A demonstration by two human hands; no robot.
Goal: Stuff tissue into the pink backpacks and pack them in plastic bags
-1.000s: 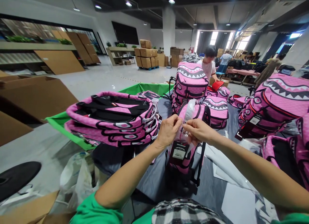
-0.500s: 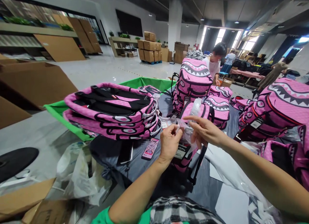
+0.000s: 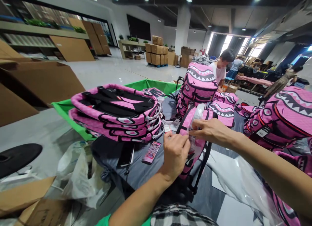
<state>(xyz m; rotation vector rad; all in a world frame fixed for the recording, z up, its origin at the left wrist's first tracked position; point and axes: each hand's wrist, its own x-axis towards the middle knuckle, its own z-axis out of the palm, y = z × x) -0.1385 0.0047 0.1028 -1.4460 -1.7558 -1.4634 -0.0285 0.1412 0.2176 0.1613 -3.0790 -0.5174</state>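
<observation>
A pink backpack [image 3: 187, 172] with black trim stands in front of me, and clear plastic wrap [image 3: 200, 111] lies over its upper part. My left hand [image 3: 175, 152] is closed at the near side of the wrap, its fingertips pressed together on the plastic. Just to the right, my right hand [image 3: 211, 131] has its thumb and fingers pinched on the plastic too. Both hands partly cover the backpack. Left of them lies a stack of pink backpacks [image 3: 117, 122] with white cords on its right side. A phone [image 3: 151, 152] with a lit screen rests before the stack.
Behind stand more pink backpacks [image 3: 197, 86], with shark-tooth print. Another large one [image 3: 285, 112] is at right. White sheets and a clear plastic bag [image 3: 246, 177] lie right of my hands. A person [image 3: 219, 68] works across the table. A green bin [image 3: 60, 112] borders the left.
My left hand has turned, its back now facing up, and moved slightly down and right. My right hand has drawn its fingers together on the plastic. The whole view has shifted a little.
</observation>
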